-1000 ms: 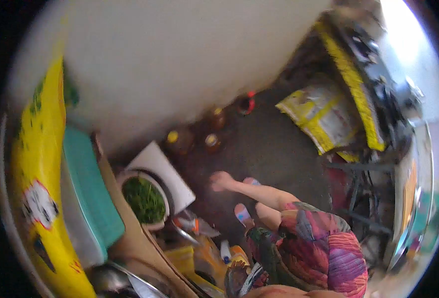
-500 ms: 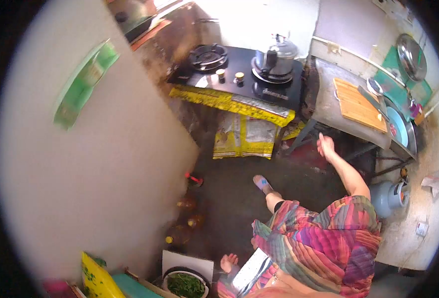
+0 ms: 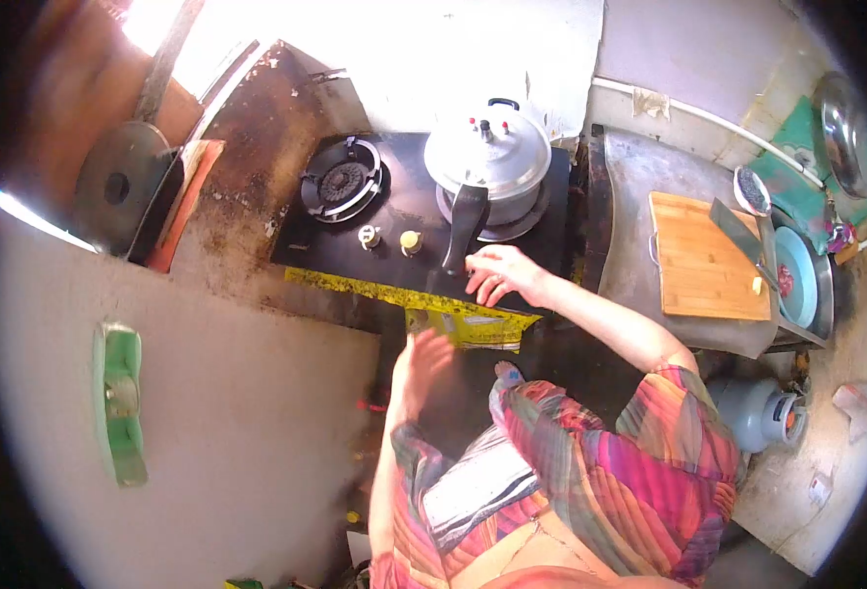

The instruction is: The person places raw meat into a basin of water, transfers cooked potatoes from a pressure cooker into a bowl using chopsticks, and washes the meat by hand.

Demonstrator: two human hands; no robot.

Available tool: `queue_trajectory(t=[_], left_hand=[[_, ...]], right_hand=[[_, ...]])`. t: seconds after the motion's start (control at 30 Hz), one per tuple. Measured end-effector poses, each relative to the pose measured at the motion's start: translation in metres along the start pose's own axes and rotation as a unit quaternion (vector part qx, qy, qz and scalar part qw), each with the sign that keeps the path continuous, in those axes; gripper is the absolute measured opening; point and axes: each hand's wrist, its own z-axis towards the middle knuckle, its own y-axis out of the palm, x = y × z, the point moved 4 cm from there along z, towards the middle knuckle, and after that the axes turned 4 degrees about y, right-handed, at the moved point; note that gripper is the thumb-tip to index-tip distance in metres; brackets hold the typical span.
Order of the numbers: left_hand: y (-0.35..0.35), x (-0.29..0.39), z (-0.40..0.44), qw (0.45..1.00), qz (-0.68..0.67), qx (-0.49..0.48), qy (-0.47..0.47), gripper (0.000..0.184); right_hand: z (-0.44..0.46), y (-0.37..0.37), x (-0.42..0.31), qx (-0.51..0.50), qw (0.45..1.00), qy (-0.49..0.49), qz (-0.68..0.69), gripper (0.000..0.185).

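Note:
A silver pressure cooker [image 3: 497, 157] sits on the right burner of the black gas stove [image 3: 414, 177], its long black handle [image 3: 467, 228] pointing toward the front edge. My right hand [image 3: 504, 275] is at the stove's front edge beside the handle's end, fingers bent and a little apart; no object shows in it. Lower and to the left, in front of the stove, my left hand [image 3: 423, 365] is slightly blurred, with its fingers spread and nothing in it.
Right of the stove, a table [image 3: 639, 285] bears a wooden cutting board [image 3: 698, 270], a cleaver [image 3: 737, 234] and a blue basin [image 3: 794, 280]. Below stands a gas cylinder [image 3: 752, 412]. A green rack [image 3: 119, 402] hangs on the left wall. The left burner [image 3: 340, 180] is bare.
The view has swung from the floor corner to the stove, now closer. My right hand has moved from beside the table to the stove front, and my left hand has risen from low down.

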Motion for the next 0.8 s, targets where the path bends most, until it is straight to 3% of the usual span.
queue_trajectory(t=[0.17,0.27,0.33,0.43,0.57,0.67,0.8], left_hand=[[0.084,0.056,0.094,0.989,-0.012,-0.142,-0.049,0.066],[0.111,0.067,0.115,0.979,0.041,-0.167,-0.112,0.060],[0.114,0.074,0.123,0.980,0.039,-0.149,-0.122,0.045],[0.112,0.075,0.146,0.961,0.091,-0.218,-0.140,0.043],[0.114,0.067,0.147,0.929,-0.027,-0.324,-0.178,0.059],[0.107,0.072,0.145,0.919,-0.071,-0.315,-0.225,0.065],[0.097,0.069,0.160,0.858,-0.085,-0.448,-0.237,0.063]], right_hand=[[0.011,-0.016,-0.003,-0.046,0.999,0.014,-0.008,0.026],[-0.002,-0.044,-0.015,-0.001,0.999,-0.033,-0.018,0.021],[-0.008,-0.069,-0.032,0.051,0.995,-0.067,-0.046,0.020],[-0.018,-0.106,-0.060,0.170,0.971,-0.153,-0.067,0.018],[-0.034,-0.116,-0.090,0.290,0.928,-0.225,-0.068,0.016],[-0.027,-0.093,-0.080,0.281,0.937,-0.188,-0.092,0.017],[-0.007,-0.040,-0.044,0.255,0.961,-0.070,-0.085,0.027]])
